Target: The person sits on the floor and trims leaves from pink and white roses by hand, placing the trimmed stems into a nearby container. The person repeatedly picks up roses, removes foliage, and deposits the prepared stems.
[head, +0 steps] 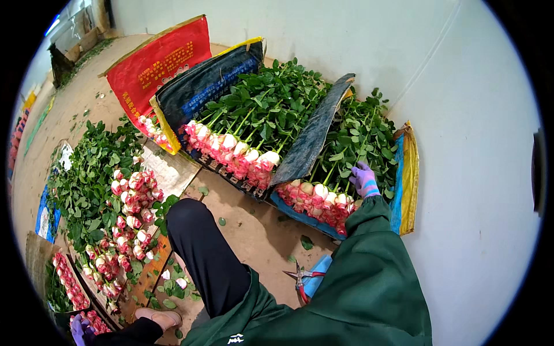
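My right hand (364, 179), in a purple glove with pink and blue bands, reaches into the rightmost bundle of roses (318, 201). It touches the leaves and stems (359, 134) just behind the blooms; whether its fingers grip a stem is unclear. The blooms are white with pink-red edges and lie in a row along the front. Under them lies a blue and yellow woven sack (404, 181), its edge raised on the right. A dark sack flap (318, 129) divides this bundle from another row of roses (231, 149) to its left. My left hand is out of view.
Red-handled pruning shears (303, 279) lie on the floor by a blue object (318, 274). Loose roses (130, 216) are heaped left of my knee (190, 216). Another person's gloved hand (81, 331) shows at lower left. A pale wall (467, 173) stands right.
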